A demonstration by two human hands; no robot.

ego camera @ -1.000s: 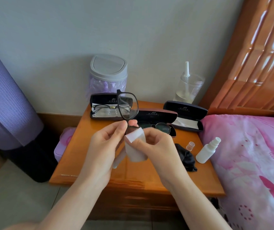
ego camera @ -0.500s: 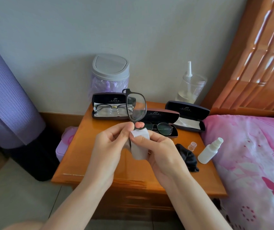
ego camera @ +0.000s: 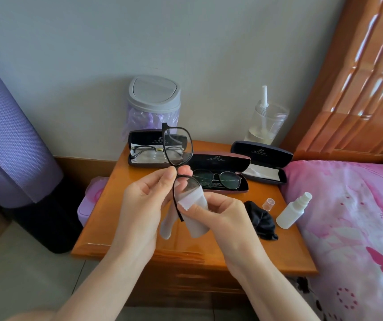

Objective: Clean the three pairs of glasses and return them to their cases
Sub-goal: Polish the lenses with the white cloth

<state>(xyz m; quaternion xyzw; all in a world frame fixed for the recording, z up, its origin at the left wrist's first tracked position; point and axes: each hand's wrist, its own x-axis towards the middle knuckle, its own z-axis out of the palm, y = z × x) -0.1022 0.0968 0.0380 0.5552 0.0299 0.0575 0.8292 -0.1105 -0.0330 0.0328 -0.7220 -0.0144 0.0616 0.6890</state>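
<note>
Left grip (ego camera: 144,202) pinches glasses (ego camera: 177,144); right grip (ego camera: 223,214) presses cloth (ego camera: 196,200) against them.

Both forearms bare, entering from the bottom edge and converging toward the middle. Left forearm (ego camera: 93,274) angles up and to the right; right forearm (ego camera: 269,288) angles up and to the left. Hands raised, close together, nearly touching.

Left hand (ego camera: 146,200): back toward the camera, thumb and forefinger pinching the glasses (ego camera: 178,144) at the bridge, other fingers curled beneath.

Right hand (ego camera: 223,212): wrist bent inward, thumb lying across the top of a white cloth (ego camera: 195,200), pinching it onto the lower lens against the fingers beneath.
</note>
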